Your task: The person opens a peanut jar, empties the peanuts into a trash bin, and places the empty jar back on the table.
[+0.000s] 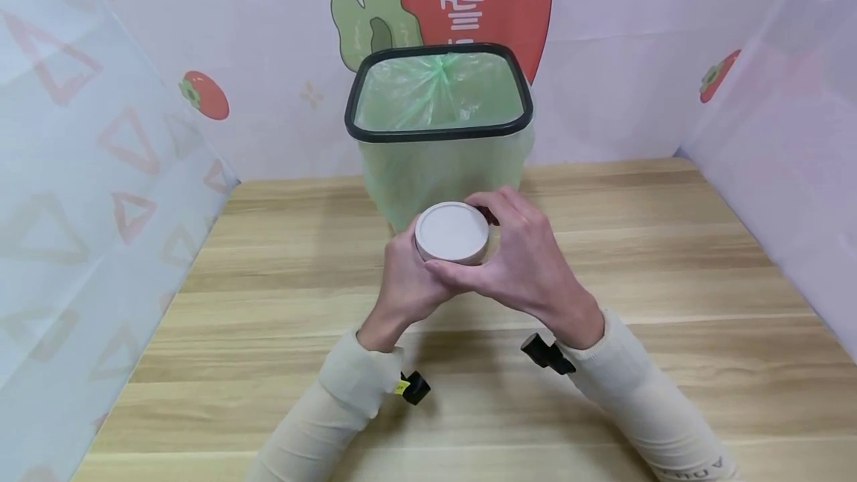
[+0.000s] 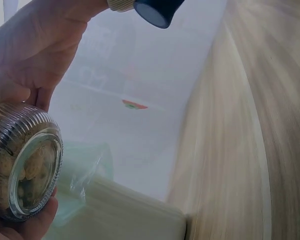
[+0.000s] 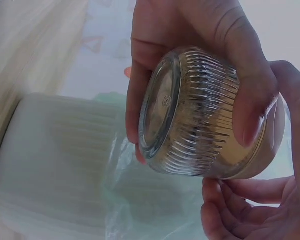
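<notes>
A ribbed glass jar [image 3: 200,115] with brownish contents, whose kind I cannot tell, is held above the table. Its flat white lid [image 1: 451,232] faces up in the head view. My left hand [image 1: 410,281] grips the jar's body, with the thumb across the ribbed side in the right wrist view. Around the edge of the lid, my right hand [image 1: 522,259] curls its thumb and fingers. The jar's clear round base [image 2: 36,172] shows in the left wrist view. Whether the lid is loose or tight cannot be seen.
Just beyond the hands stands a pale bin [image 3: 55,160] with a black rim [image 1: 435,135] and a translucent green bag [image 1: 415,95] lining it. The wood-grain table [image 1: 281,333] is bounded by printed cloth walls [image 1: 268,58] at the back and both sides.
</notes>
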Tool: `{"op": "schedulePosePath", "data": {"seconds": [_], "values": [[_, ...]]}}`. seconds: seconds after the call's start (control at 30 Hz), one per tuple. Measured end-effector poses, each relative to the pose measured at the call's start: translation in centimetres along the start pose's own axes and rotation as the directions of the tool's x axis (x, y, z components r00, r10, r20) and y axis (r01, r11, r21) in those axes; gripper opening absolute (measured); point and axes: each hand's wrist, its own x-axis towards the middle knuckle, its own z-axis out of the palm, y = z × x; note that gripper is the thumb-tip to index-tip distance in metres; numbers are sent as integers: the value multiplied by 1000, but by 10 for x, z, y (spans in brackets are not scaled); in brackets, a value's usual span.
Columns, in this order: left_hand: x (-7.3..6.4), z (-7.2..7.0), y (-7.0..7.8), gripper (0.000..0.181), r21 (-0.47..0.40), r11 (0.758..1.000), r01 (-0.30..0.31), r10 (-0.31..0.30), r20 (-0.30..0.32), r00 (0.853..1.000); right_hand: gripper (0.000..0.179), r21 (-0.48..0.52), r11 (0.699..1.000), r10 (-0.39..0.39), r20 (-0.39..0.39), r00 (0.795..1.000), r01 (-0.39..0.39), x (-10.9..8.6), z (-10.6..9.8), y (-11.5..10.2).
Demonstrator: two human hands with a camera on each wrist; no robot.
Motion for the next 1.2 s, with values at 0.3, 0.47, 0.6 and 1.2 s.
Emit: {"op": "schedulePosePath", "data": {"seconds": [0.3,0.47,0.6,1.2], "values": [[-3,1,-8,77,6,1000,13,-13,-31,999,63,51,999,-16,-12,1000,16,-2,8,7],[-2,0,-11,76,35,999,2,-1,-29,1000,65,36,999,-8,3,1000,8,-3,10,9],[-1,0,-12,77,39,999,0,1,-18,1000,67,36,999,-4,10,1000,4,-3,10,11],[0,0,-9,77,13,1000,15,-15,8,1000,67,57,998,-14,26,1000,13,-3,6,12]]}}
